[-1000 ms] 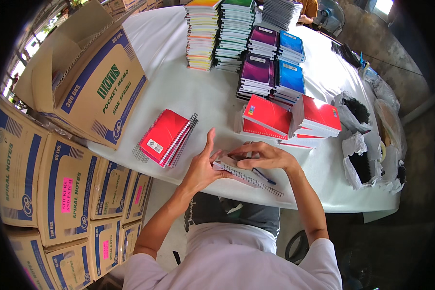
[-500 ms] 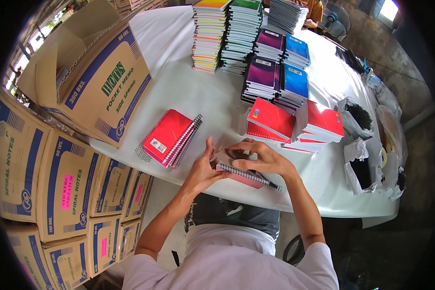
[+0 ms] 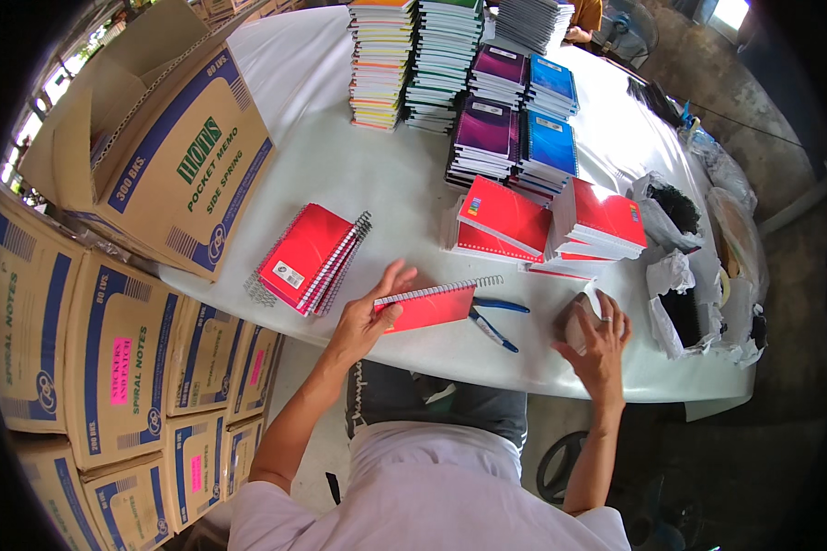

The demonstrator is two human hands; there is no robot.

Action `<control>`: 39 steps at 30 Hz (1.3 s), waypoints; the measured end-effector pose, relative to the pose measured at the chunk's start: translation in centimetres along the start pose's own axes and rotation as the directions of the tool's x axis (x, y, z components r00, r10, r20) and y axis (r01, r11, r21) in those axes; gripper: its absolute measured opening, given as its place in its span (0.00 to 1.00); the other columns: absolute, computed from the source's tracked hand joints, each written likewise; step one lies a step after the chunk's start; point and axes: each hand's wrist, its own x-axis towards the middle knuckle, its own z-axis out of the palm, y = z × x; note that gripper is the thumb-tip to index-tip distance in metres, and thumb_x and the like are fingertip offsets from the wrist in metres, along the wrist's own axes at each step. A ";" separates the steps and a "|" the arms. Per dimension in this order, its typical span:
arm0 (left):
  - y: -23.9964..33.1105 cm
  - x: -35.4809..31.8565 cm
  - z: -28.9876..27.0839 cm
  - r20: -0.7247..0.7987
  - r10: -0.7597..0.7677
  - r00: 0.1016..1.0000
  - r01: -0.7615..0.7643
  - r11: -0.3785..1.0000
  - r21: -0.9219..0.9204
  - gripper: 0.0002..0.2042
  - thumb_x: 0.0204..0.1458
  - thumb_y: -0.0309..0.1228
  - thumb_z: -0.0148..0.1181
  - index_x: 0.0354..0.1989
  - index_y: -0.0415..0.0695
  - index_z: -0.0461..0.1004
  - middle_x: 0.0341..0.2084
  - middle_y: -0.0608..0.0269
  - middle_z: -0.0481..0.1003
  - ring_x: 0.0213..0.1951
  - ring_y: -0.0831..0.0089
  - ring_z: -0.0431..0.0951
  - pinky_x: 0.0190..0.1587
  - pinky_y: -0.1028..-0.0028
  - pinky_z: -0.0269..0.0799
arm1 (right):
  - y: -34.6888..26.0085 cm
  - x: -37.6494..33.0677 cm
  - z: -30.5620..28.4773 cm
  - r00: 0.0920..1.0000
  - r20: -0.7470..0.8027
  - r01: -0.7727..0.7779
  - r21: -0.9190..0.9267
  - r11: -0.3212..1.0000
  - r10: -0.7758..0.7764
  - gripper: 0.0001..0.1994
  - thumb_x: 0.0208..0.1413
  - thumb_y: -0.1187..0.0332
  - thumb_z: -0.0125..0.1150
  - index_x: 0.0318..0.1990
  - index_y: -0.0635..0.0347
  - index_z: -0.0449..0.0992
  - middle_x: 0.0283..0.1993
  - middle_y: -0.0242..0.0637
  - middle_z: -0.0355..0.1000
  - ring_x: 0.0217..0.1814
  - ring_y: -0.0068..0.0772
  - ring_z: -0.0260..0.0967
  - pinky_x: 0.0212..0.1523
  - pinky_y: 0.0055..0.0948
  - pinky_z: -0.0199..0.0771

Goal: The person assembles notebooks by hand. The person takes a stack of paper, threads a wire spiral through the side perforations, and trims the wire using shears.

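My left hand (image 3: 368, 317) grips a red spiral notebook (image 3: 430, 307), its thumb on the cover; a loose end of the wire coil sticks out at the right. Farther right, my right hand (image 3: 599, 344) has thumb and fingers around a small brownish roll (image 3: 572, 321) with a whitish strip, low over the table or on it; which, I cannot tell. Blue-handled pliers (image 3: 496, 323) lie between my hands, just beyond the notebook. To the left rests a small pile of red notebooks (image 3: 311, 257) with coil ends protruding.
Stacks of red notebooks (image 3: 505, 216), purple ones (image 3: 487, 129) and blue ones (image 3: 549, 142) stand ahead, with taller stacks behind. Torn white-wrapped packs of black coils (image 3: 680, 312) sit at the right. An open carton (image 3: 184, 174) and stacked boxes (image 3: 119, 358) fill the left.
My right hand has left the notebook and moved right with the roll. The notebook in my left hand has shifted and tilted, showing its red cover. The pliers have come into sight.
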 end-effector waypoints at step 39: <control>2.0 -0.6 2.8 -0.112 0.430 0.896 -0.192 0.602 0.775 0.28 0.49 0.35 0.68 0.61 0.54 0.71 0.51 0.59 0.77 0.48 0.57 0.80 0.46 0.66 0.81 | -15.6 2.3 -0.1 0.974 -0.090 0.225 0.534 0.815 -0.210 0.25 0.50 0.64 0.67 0.58 0.51 0.74 0.49 0.41 0.64 0.47 0.40 0.64 0.47 0.39 0.63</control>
